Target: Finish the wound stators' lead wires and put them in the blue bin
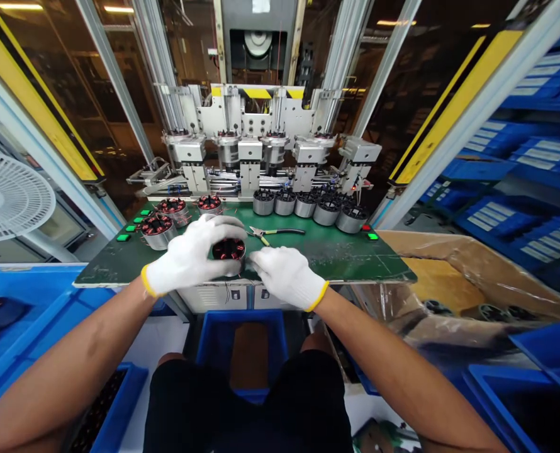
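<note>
Both my hands wear white gloves with yellow cuffs. My left hand (191,257) wraps around a round metal stator with red copper windings (228,251), held at the near edge of the green work mat (327,251). My right hand (288,275) rests just right of the stator, fingers pinched toward its side; what they pinch is too small to see. Thin wire ends hang below the stator.
Three wound stators (158,229) stand at the mat's left, several unwound ones (326,211) at the back right. Cutting pliers (270,234) lie mid-mat. A winding machine (261,151) fills the back. Blue bins (242,352) sit below, a lined box (464,296) to the right, a fan (6,195) to the left.
</note>
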Available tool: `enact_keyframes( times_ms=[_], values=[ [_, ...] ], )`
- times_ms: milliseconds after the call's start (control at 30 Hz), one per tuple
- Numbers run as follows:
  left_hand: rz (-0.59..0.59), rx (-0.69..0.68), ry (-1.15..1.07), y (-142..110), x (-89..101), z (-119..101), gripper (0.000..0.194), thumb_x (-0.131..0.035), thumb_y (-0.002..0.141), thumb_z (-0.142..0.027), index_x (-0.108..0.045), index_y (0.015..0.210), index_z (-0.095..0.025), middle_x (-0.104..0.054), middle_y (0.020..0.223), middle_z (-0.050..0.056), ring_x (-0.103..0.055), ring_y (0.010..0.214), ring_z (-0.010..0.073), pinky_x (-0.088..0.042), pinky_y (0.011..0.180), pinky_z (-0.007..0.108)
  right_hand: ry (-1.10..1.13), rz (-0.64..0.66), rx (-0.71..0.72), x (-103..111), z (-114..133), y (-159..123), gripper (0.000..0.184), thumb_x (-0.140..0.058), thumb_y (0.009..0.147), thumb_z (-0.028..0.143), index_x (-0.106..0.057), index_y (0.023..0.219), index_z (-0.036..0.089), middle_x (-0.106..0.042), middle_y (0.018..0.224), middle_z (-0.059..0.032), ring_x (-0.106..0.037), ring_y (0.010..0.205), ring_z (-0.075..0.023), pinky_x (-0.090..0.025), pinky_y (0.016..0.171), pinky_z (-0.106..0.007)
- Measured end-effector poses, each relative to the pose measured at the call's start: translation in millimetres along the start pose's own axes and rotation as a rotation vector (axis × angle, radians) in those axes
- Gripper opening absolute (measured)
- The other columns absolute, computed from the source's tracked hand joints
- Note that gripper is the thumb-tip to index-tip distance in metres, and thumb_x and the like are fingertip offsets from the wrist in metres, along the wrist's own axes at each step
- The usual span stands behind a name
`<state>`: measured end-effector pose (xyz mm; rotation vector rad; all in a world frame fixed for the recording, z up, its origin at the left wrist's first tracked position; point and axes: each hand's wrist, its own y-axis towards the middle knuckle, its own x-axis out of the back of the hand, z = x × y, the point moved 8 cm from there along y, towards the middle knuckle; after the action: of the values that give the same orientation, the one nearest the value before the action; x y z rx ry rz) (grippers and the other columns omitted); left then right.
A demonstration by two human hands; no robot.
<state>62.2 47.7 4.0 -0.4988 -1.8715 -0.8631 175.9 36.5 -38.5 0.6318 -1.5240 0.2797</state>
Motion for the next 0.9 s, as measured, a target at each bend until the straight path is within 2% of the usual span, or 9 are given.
enact_keyframes(
  times_ms=[33,100,167,267,433,567,700,800,900],
  values=[
    [0.014,-0.077,0.138,-4,-0.6,-16,0.034,-0.058,0.08,-0.032,-0.059,0.113,-0.024,-0.058,0.125,0.004,-0.054,0.109,0.0245,-0.042,0.096,0.041,0.021,-0.004,-0.001,0,-1,0,0.026,-0.037,0.096,0.031,-0.06,0.106,0.023,-0.063,0.089,-0.004,-0.06,0.077,-0.0216,-0.039,0.066,-0.031],
    [0.121,-0.194,0.368,-15,-15.6,-42,0.03,-0.048,0.086,-0.022,-0.059,0.113,-0.024,-0.062,0.118,0.006,-0.059,0.097,0.0228,-0.047,0.084,0.039,0.055,-0.006,-0.005,1,-3,1,0.025,-0.039,0.095,0.031,-0.059,0.107,0.024,-0.063,0.091,-0.0038,-0.06,0.078,-0.0207,-0.038,0.068,-0.03],
    [0.213,-0.233,0.549,-25,-33.4,-56,0.034,-0.039,0.087,-0.014,-0.059,0.113,-0.021,-0.065,0.107,0.009,-0.061,0.084,0.0221,-0.049,0.071,0.037,0.067,-0.004,-0.008,3,-4,1,0.025,-0.039,0.095,0.03,-0.059,0.108,0.024,-0.063,0.093,-0.004,-0.059,0.079,-0.0203,-0.038,0.069,-0.03],
    [0.224,-0.198,0.69,-32,-43.7,-60,0.037,-0.032,0.088,-0.009,-0.059,0.112,-0.017,-0.066,0.092,0.011,-0.062,0.076,0.023,-0.05,0.064,0.037,0.041,-0.012,-0.013,6,-5,3,0.022,-0.039,0.094,0.027,-0.058,0.105,0.023,-0.062,0.093,-0.0048,-0.059,0.081,-0.021,-0.038,0.068,-0.03],
    [0.212,-0.186,0.675,-32,-37.8,-58,0.037,-0.031,0.085,-0.006,-0.062,0.103,-0.016,-0.066,0.089,0.012,-0.063,0.081,0.0229,-0.053,0.071,0.038,-0.088,-0.092,-0.034,10,-2,7,0.024,-0.037,0.094,0.028,-0.056,0.108,0.022,-0.06,0.089,-0.0064,-0.059,0.077,-0.0244,-0.039,0.063,-0.032],
    [0.161,-0.192,0.594,-34,-34.9,-55,0.038,-0.032,0.083,-0.008,-0.063,0.103,-0.016,-0.068,0.09,0.012,-0.064,0.08,0.0249,-0.054,0.068,0.041,-0.121,-0.12,-0.038,7,1,11,0.025,-0.034,0.094,0.026,-0.055,0.106,0.021,-0.061,0.088,-0.0078,-0.059,0.078,-0.026,-0.038,0.062,-0.032],
    [-0.002,-0.123,0.33,-40,-21.4,-45,0.038,-0.033,0.083,-0.012,-0.063,0.107,-0.017,-0.069,0.098,0.01,-0.065,0.086,0.0222,-0.054,0.075,0.037,-0.084,-0.094,-0.076,0,-1,13,0.02,-0.039,0.091,0.025,-0.055,0.101,0.02,-0.062,0.084,-0.0076,-0.06,0.077,-0.0257,-0.039,0.064,-0.032],
    [-0.092,0.102,-0.001,-37,-5.3,-22,0.033,-0.035,0.087,-0.018,-0.063,0.105,-0.021,-0.07,0.1,0.004,-0.065,0.088,0.0171,-0.053,0.078,0.029,-0.07,-0.078,-0.069,-4,0,11,0.015,-0.042,0.088,0.023,-0.055,0.095,0.02,-0.061,0.08,-0.0061,-0.061,0.074,-0.0259,-0.04,0.062,-0.032],
    [-0.068,0.337,-0.302,-21,0.1,0,0.028,-0.039,0.086,-0.021,-0.063,0.101,-0.02,-0.07,0.09,0.002,-0.065,0.079,0.0161,-0.054,0.071,0.028,-0.082,-0.064,-0.051,-9,9,5,0.014,-0.041,0.087,0.021,-0.054,0.091,0.019,-0.06,0.076,-0.0061,-0.062,0.071,-0.0272,-0.04,0.06,-0.033]
  ],
)
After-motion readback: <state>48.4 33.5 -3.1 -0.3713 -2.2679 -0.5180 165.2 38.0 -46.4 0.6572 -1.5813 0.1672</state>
